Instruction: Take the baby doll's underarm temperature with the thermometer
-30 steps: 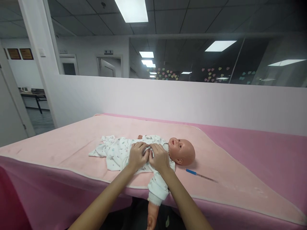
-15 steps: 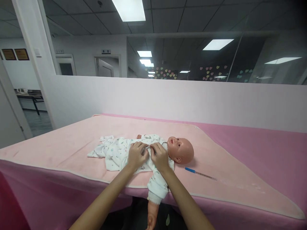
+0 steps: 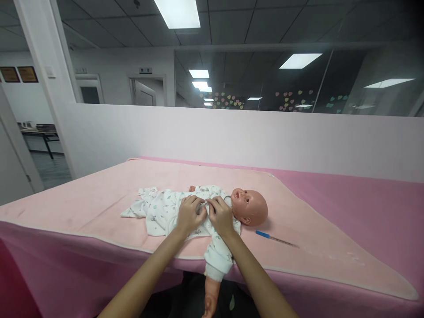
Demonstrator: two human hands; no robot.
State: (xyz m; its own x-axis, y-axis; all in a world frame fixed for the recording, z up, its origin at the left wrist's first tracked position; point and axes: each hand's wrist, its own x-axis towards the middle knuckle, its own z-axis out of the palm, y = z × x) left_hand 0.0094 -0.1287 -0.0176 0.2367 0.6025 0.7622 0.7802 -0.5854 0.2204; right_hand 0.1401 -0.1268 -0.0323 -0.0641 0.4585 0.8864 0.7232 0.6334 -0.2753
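Note:
A baby doll (image 3: 253, 207) lies on its back with its head to the right. It wears a white printed baby outfit (image 3: 159, 214), and one of its arms hangs over the table's front edge. On the doll's chest, my left hand (image 3: 190, 214) is closed in a pinch. My right hand (image 3: 221, 214) pinches close beside it, near the doll's neck. A thin white tie (image 3: 204, 203) of the clothing spans the small gap between my fingertips. The fingers partly hide it.
A pink blanket (image 3: 99, 194) covers the table under the doll. To the right of my right hand lies a thin stick-like thermometer (image 3: 276, 239) with a blue end. A white half-wall (image 3: 248, 137) with glass above stands behind the table.
Both hands keep nearly the same pinch on the doll's chest. The whole view shifts very slightly; nothing else visibly moves.

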